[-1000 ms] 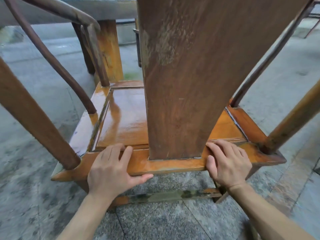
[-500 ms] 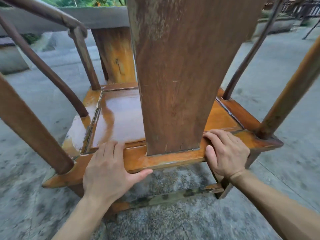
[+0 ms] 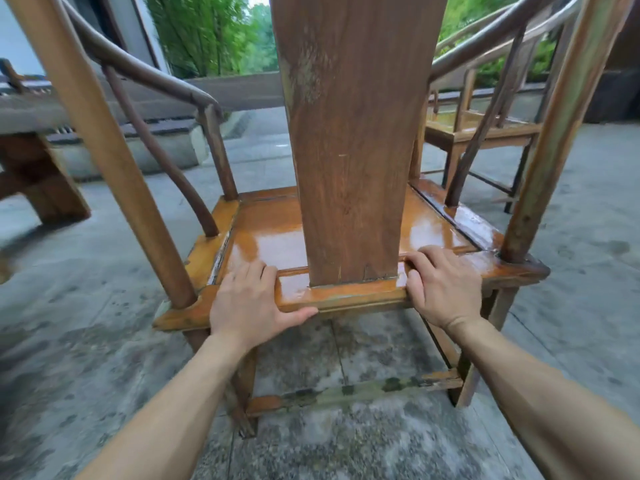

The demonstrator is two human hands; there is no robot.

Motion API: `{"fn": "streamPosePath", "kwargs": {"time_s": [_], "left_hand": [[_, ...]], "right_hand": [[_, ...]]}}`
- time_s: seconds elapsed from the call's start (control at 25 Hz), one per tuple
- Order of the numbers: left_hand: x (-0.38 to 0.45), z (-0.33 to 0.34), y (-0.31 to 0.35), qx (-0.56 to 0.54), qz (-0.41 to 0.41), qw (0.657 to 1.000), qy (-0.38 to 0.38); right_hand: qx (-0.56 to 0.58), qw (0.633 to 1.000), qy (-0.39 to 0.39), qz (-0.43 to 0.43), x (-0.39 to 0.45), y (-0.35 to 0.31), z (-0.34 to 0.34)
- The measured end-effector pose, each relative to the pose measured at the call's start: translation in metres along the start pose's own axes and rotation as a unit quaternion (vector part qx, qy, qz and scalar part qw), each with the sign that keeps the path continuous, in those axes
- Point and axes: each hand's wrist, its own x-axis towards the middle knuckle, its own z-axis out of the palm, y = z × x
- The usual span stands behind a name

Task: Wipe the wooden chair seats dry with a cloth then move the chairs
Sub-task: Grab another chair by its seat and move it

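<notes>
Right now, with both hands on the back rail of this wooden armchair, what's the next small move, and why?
Probably carry it a little further, then set it down level. The left hand and right hand grip the seat's back rail either side of the back splat, and the armchair looks tilted. Its glossy seat may be slippery, so keep a firm grip.

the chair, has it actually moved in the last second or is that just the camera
Yes. The chair, gripped at its rear seat rail by the left hand and right hand, has swung away from the wooden table leg, which stood just beyond its seat earlier.
</notes>
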Motion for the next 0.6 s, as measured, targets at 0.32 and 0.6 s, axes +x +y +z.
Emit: {"fn": "streamPosePath", "kwargs": {"time_s": [0.32, 0.6], "left_hand": [[0.008, 0.009, -0.01, 0.007, -0.01, 1.0, -0.008], [-0.012, -0.079, 0.024, -0.046, -0.132, 0.975, -0.17]], "right_hand": [[-0.016, 0.998, -0.061, -0.006, 0.008, -0.005, 0.002], [-0.035, 0.956, -0.291, 0.016, 0.022, -0.033, -0.098]]}}
